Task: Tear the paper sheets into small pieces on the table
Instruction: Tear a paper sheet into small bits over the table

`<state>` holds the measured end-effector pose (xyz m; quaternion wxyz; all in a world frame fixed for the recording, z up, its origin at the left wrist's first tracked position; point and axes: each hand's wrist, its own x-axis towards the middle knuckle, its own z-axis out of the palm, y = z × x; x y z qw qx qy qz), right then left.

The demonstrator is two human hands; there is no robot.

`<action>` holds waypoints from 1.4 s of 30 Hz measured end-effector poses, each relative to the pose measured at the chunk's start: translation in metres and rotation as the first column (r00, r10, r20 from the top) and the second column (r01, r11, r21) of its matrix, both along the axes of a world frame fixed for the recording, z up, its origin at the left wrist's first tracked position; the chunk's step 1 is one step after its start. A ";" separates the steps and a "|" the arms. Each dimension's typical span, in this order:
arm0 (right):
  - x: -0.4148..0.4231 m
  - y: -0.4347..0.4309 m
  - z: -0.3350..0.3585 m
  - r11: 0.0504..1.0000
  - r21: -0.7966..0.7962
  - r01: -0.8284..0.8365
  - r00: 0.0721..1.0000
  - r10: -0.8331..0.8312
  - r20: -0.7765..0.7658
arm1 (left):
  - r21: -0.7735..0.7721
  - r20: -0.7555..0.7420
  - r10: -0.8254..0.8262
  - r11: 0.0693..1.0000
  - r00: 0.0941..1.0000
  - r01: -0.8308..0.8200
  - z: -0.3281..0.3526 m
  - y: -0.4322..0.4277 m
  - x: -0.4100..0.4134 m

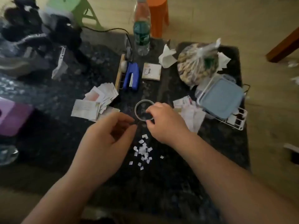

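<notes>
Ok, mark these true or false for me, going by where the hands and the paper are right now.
1. Small torn pieces lie on the table between the two forearms. True.
2. The blue stapler lies to the right of the blue-lidded box. False: it lies well to the left of the box, beyond the round cup.
3. The right hand has its fingers at the rim of the round cup. True.
4. The bottle lies on its side. False: it stands upright at the far edge of the table.
5. A heap of larger paper slips lies left of the round cup. True.
</notes>
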<state>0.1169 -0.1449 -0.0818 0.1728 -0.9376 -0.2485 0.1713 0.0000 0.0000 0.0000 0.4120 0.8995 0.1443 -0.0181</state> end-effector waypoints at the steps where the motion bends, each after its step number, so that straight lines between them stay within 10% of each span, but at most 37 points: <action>1: 0.004 0.011 -0.020 0.998 -0.041 -0.043 0.999 0.043 0.002 | -0.013 0.024 -0.007 1.000 1.000 0.007 -0.012 0.004 -0.005; 9: 0.012 0.040 -0.060 0.962 -0.270 -0.051 0.997 0.066 0.046 | 0.044 0.052 -0.045 0.998 0.998 0.043 -0.077 0.028 -0.038; 20: -0.190 -0.026 0.058 0.903 0.355 0.242 0.947 -0.141 -0.288 | -0.160 0.328 -0.099 0.974 0.939 0.158 -0.052 0.015 -0.154; 33: -0.265 -0.093 0.096 0.438 0.799 0.412 0.904 -0.085 -0.419 | -0.370 0.342 -0.119 0.895 0.932 0.250 0.005 -0.020 -0.190; 42: -0.247 -0.114 0.082 0.765 0.643 0.049 0.977 -0.170 0.128 | 0.028 0.469 -0.290 0.949 0.834 0.314 -0.002 -0.039 -0.160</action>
